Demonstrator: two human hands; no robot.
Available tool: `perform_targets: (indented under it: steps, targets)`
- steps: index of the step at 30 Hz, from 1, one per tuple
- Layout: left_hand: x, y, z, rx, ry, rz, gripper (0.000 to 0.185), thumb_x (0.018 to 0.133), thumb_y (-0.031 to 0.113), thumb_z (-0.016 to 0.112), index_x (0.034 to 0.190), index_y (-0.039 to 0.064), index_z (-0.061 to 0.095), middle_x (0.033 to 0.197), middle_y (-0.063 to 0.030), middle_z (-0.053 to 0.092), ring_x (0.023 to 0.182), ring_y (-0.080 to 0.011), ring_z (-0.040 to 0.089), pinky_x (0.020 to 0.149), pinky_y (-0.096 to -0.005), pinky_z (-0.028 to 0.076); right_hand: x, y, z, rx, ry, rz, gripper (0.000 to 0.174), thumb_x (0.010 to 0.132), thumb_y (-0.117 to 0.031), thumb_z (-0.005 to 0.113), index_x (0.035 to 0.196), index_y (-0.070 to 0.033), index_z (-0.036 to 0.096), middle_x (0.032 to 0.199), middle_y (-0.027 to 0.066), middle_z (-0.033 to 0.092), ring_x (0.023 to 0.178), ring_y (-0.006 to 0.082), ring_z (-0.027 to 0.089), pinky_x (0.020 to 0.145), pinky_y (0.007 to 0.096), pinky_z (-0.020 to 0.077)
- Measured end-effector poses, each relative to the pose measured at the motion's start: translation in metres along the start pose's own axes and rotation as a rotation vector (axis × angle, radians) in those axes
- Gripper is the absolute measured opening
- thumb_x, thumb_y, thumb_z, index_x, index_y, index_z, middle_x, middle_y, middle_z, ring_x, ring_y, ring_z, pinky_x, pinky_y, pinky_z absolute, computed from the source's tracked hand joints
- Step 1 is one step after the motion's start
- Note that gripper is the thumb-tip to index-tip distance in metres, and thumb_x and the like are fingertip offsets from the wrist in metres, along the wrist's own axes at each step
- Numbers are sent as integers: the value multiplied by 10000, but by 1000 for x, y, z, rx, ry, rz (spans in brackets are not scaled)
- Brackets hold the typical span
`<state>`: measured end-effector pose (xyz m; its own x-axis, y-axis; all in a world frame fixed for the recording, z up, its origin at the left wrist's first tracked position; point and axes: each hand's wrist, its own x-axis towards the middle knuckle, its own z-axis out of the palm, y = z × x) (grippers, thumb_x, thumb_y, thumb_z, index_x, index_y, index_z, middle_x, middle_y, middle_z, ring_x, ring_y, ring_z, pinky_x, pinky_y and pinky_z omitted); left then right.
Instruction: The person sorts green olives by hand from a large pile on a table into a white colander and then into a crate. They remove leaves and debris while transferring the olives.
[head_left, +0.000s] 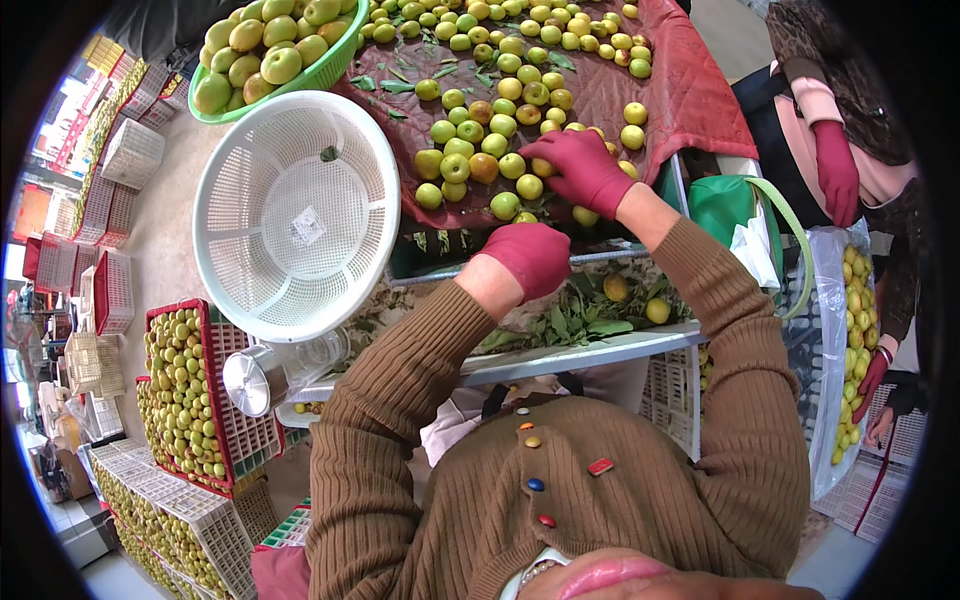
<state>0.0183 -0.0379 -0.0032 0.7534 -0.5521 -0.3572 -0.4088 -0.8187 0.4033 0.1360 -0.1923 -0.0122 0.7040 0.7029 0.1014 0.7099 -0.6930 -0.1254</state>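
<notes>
My right hand (581, 169), in a maroon glove, reaches over the near edge of the dark red quilted cloth (405, 157). Its fingers and thumb close around a yellow-green jujube (542, 166). My left hand (525, 259), gloved alike, is curled just in front of the cloth's edge; its fingers are hidden, so I cannot tell whether it holds anything. Loose jujubes (455, 167) lie clustered to the left of my right hand, some with brown patches. To the left of the cloth, a round white plastic basket (217, 225) holds a leaf scrap and a label.
A green basket (330, 75) heaped with jujubes stands at upper left. Leaves (570, 319) and two fruits lie in the trough below my hands. A lidded clear jar (315, 360) is at left, a green bag (724, 206) at right. A co-worker's gloved hand (836, 172) hangs near a plastic-lined crate (825, 322).
</notes>
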Motion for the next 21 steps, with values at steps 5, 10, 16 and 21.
perform_targets:
  steps: [5,10,16,21]
  targets:
    - [-2,5,-4,8,6,18,370,941,334,664,1237,113,681,1053,-176,749,1004,-396,708,851,-502,566,-10,12,-29,1271,11,160,558,850,59,723,1383,-65,617,1376,49,648,1298,171,592,1096,330,489]
    - [-5,3,-6,-19,20,27,382,940,339,662,1240,103,672,1081,-180,741,1018,-402,700,859,-523,554,-23,33,-40,1356,55,152,501,868,22,744,1343,-73,616,1286,38,664,1170,139,632,993,299,536]
    - [-5,5,-8,-7,3,14,385,938,345,664,1246,114,674,1051,-178,744,1010,-395,702,854,-507,561,-36,98,-32,790,138,443,292,976,-260,698,1193,-64,699,1033,112,727,978,181,695,813,326,562]
    - [-7,3,-8,1,22,30,398,937,345,666,1264,119,669,1067,-179,741,1007,-396,703,858,-508,563,-11,118,-17,226,316,186,379,989,-342,621,1280,-108,682,1266,190,669,1230,362,601,1060,453,449]
